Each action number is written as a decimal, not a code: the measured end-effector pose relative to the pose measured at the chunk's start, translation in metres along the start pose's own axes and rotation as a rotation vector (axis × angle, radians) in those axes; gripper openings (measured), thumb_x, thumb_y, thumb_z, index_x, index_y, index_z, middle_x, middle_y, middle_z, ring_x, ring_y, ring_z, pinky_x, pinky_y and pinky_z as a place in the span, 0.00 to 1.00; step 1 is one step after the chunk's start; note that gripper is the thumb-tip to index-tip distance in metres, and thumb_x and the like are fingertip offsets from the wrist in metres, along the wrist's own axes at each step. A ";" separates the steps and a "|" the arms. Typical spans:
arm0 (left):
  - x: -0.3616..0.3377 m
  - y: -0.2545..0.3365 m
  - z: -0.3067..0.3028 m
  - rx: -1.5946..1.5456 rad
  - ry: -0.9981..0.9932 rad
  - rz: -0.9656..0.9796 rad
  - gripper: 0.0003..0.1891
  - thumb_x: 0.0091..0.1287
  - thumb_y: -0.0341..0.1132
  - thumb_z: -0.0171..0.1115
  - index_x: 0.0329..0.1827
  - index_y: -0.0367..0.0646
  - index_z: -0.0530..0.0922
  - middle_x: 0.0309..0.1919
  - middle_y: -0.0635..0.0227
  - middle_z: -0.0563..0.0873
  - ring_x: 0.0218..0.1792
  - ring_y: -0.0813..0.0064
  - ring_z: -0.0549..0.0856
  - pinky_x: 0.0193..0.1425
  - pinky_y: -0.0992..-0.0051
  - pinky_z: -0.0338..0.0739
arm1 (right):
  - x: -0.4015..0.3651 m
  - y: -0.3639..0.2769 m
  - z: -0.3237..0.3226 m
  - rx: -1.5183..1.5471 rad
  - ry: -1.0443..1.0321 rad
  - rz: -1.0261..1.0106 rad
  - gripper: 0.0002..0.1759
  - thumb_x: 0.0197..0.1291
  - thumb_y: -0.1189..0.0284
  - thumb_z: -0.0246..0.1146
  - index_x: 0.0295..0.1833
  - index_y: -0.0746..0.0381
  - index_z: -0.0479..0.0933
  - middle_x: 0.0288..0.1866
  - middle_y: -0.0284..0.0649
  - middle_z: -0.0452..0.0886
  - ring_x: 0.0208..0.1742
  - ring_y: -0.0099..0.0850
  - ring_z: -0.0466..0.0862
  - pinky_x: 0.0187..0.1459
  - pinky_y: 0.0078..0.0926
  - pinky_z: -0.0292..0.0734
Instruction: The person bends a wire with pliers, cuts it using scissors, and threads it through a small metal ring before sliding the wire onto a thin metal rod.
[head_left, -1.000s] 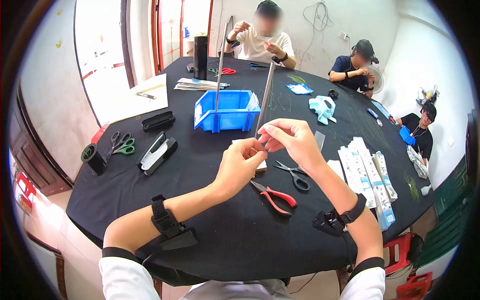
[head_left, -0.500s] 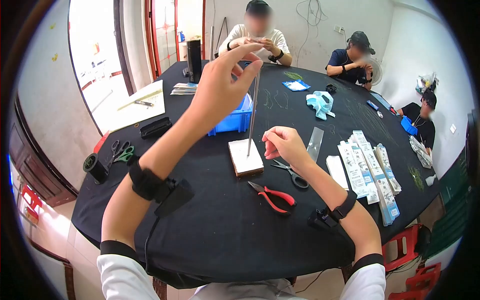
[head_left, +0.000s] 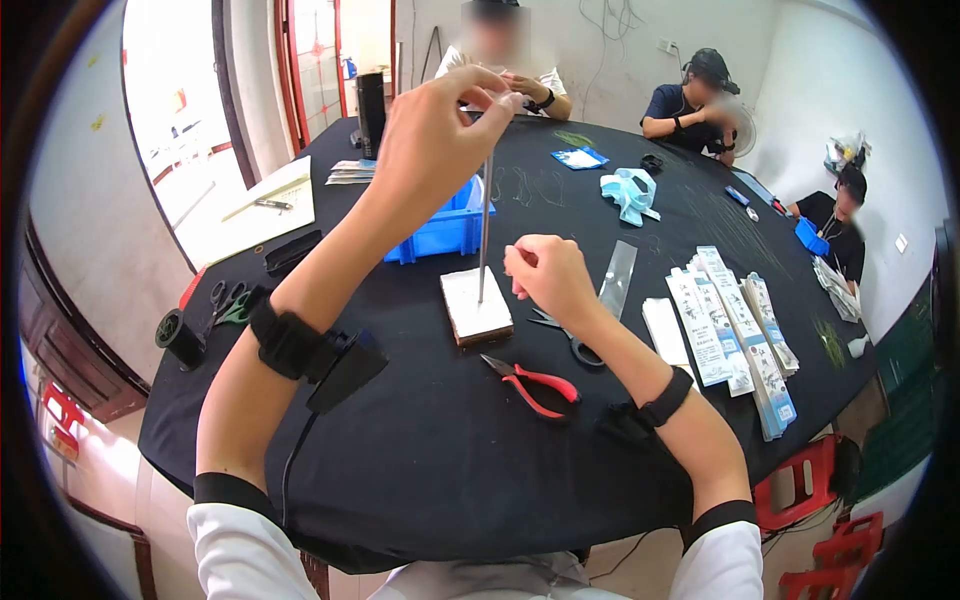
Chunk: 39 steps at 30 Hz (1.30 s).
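Observation:
A thin metal rod [head_left: 485,230] stands upright on a white-topped block [head_left: 477,308] in front of me. My left hand [head_left: 445,125] is raised at the rod's upper end, thumb and fingertips pinched together; what lies between them is too small to name. Lower and to the right of the rod, my right hand [head_left: 550,278] is closed with its fingertips together, and I cannot make out anything in it. Red-handled pliers [head_left: 540,388] and dark scissors [head_left: 580,347] lie near the block.
Behind the rod is a blue bin [head_left: 440,236]. Printed packets [head_left: 735,335] and a clear strip [head_left: 618,280] lie right. Green-handled scissors [head_left: 232,307] and a thread spool [head_left: 180,340] are left. Several people sit across the table; a blue cloth [head_left: 630,195] lies beyond.
The view has shifted a little, so the table items appear slightly displaced. Both hands keep nearly the same pose around the rod. The co-worker opposite has lowered a hand slightly.

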<state>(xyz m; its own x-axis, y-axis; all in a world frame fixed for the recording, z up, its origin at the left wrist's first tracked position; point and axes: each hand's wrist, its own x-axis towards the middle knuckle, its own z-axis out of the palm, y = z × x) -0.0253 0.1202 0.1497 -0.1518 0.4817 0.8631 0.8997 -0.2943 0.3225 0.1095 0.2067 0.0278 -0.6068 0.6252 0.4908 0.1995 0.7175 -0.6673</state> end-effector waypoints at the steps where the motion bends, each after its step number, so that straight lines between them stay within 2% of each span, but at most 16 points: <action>1: -0.004 0.004 0.000 0.047 0.049 0.014 0.12 0.64 0.38 0.58 0.44 0.41 0.80 0.31 0.68 0.84 0.23 0.81 0.76 0.34 0.78 0.73 | 0.000 0.000 0.002 0.021 -0.004 0.015 0.15 0.57 0.69 0.56 0.20 0.65 0.75 0.13 0.38 0.78 0.16 0.28 0.80 0.25 0.23 0.75; 2: -0.008 0.004 0.000 0.114 0.104 0.083 0.11 0.66 0.37 0.55 0.45 0.43 0.80 0.32 0.67 0.83 0.21 0.82 0.74 0.30 0.79 0.72 | -0.001 0.001 0.004 0.044 -0.007 0.032 0.15 0.57 0.69 0.56 0.20 0.65 0.75 0.13 0.38 0.78 0.16 0.27 0.81 0.25 0.23 0.75; 6: -0.018 -0.025 0.005 -0.221 0.048 -0.140 0.09 0.67 0.33 0.51 0.41 0.39 0.79 0.29 0.65 0.82 0.20 0.83 0.74 0.25 0.82 0.69 | -0.001 0.005 0.005 0.218 -0.053 0.119 0.12 0.55 0.71 0.56 0.23 0.66 0.76 0.16 0.38 0.79 0.18 0.24 0.81 0.25 0.20 0.75; 9: -0.032 -0.069 0.022 -0.035 -0.195 -0.136 0.09 0.66 0.32 0.52 0.42 0.37 0.79 0.25 0.59 0.82 0.21 0.72 0.78 0.28 0.74 0.73 | -0.001 0.000 0.001 0.347 -0.108 0.187 0.10 0.54 0.73 0.55 0.25 0.68 0.76 0.18 0.38 0.79 0.20 0.22 0.81 0.26 0.17 0.77; 11: -0.048 -0.103 0.048 0.212 -0.267 0.121 0.11 0.66 0.34 0.53 0.40 0.33 0.78 0.25 0.50 0.81 0.26 0.56 0.81 0.34 0.63 0.74 | -0.003 -0.003 0.001 0.384 -0.121 0.217 0.11 0.54 0.73 0.55 0.25 0.68 0.76 0.18 0.38 0.79 0.21 0.21 0.81 0.26 0.17 0.78; 13: -0.055 -0.106 0.065 0.370 -0.456 0.100 0.14 0.64 0.37 0.54 0.34 0.31 0.78 0.26 0.45 0.80 0.31 0.47 0.80 0.38 0.56 0.73 | -0.002 0.000 0.005 0.394 -0.126 0.201 0.11 0.55 0.73 0.55 0.26 0.69 0.76 0.18 0.38 0.79 0.20 0.21 0.81 0.25 0.17 0.77; 14: -0.057 -0.114 0.077 0.395 -0.413 0.161 0.17 0.64 0.40 0.56 0.27 0.32 0.77 0.24 0.45 0.80 0.30 0.48 0.81 0.37 0.57 0.73 | -0.003 0.001 0.007 0.398 -0.131 0.189 0.11 0.55 0.73 0.55 0.27 0.69 0.76 0.18 0.38 0.79 0.20 0.21 0.81 0.25 0.17 0.77; 15: -0.060 -0.113 0.086 0.387 -0.359 0.065 0.18 0.63 0.42 0.56 0.24 0.33 0.77 0.20 0.47 0.79 0.28 0.48 0.80 0.36 0.56 0.73 | -0.003 0.001 0.007 0.401 -0.133 0.181 0.11 0.55 0.73 0.54 0.27 0.69 0.76 0.18 0.38 0.79 0.20 0.21 0.81 0.25 0.17 0.77; 20: -0.062 -0.125 0.118 0.327 -0.291 -0.063 0.15 0.61 0.38 0.56 0.23 0.34 0.78 0.19 0.48 0.79 0.24 0.49 0.81 0.31 0.58 0.74 | -0.005 -0.002 0.002 0.375 -0.190 0.176 0.12 0.59 0.72 0.52 0.30 0.69 0.76 0.21 0.37 0.78 0.24 0.20 0.80 0.28 0.16 0.78; 23: -0.059 -0.121 0.115 0.335 -0.259 -0.148 0.13 0.60 0.36 0.56 0.23 0.36 0.80 0.21 0.47 0.80 0.24 0.51 0.82 0.31 0.60 0.75 | -0.005 -0.001 0.003 0.380 -0.190 0.184 0.12 0.59 0.72 0.53 0.30 0.69 0.76 0.21 0.36 0.78 0.23 0.20 0.80 0.28 0.16 0.78; 27: -0.054 -0.108 0.093 0.157 -0.206 -0.272 0.09 0.57 0.34 0.59 0.30 0.38 0.84 0.22 0.50 0.82 0.26 0.56 0.84 0.32 0.65 0.75 | -0.005 -0.003 0.007 0.410 -0.120 0.169 0.10 0.55 0.73 0.56 0.28 0.69 0.77 0.19 0.39 0.80 0.21 0.22 0.81 0.25 0.18 0.77; 28: -0.052 -0.108 0.088 0.115 -0.219 -0.295 0.09 0.58 0.33 0.60 0.32 0.38 0.84 0.22 0.54 0.83 0.26 0.63 0.84 0.33 0.69 0.74 | -0.006 -0.006 0.007 0.402 -0.111 0.177 0.10 0.54 0.73 0.56 0.28 0.70 0.77 0.19 0.39 0.80 0.21 0.22 0.81 0.26 0.18 0.77; 32: -0.046 -0.100 0.058 0.027 -0.240 -0.246 0.09 0.60 0.34 0.59 0.32 0.37 0.84 0.21 0.59 0.82 0.22 0.73 0.80 0.31 0.73 0.71 | -0.006 -0.006 0.007 0.427 -0.122 0.168 0.10 0.54 0.74 0.56 0.29 0.70 0.77 0.20 0.40 0.81 0.22 0.23 0.82 0.28 0.18 0.79; 35: -0.043 -0.100 0.048 0.079 -0.193 -0.230 0.09 0.60 0.34 0.59 0.31 0.36 0.83 0.20 0.60 0.82 0.22 0.74 0.80 0.31 0.74 0.71 | -0.004 -0.005 0.008 0.407 -0.123 0.189 0.10 0.54 0.73 0.57 0.29 0.70 0.77 0.21 0.40 0.81 0.22 0.23 0.82 0.28 0.19 0.79; 36: -0.042 -0.100 0.045 0.150 -0.154 -0.148 0.10 0.62 0.34 0.57 0.32 0.35 0.80 0.22 0.61 0.83 0.22 0.76 0.81 0.29 0.76 0.72 | -0.004 -0.004 0.008 0.403 -0.117 0.184 0.09 0.54 0.73 0.57 0.29 0.69 0.77 0.22 0.40 0.81 0.23 0.23 0.82 0.29 0.19 0.79; 39: -0.041 -0.090 0.031 0.069 0.069 -0.160 0.08 0.64 0.33 0.55 0.33 0.35 0.76 0.25 0.62 0.84 0.22 0.76 0.82 0.26 0.78 0.74 | -0.005 -0.006 0.006 0.396 -0.127 0.187 0.09 0.54 0.73 0.57 0.30 0.68 0.78 0.23 0.39 0.82 0.24 0.22 0.83 0.29 0.18 0.78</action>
<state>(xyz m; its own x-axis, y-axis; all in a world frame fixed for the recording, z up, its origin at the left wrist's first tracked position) -0.0876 0.1526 0.0734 -0.3213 0.4592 0.8282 0.8871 -0.1600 0.4329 0.1065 0.1972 0.0259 -0.6827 0.6727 0.2854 0.0201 0.4077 -0.9129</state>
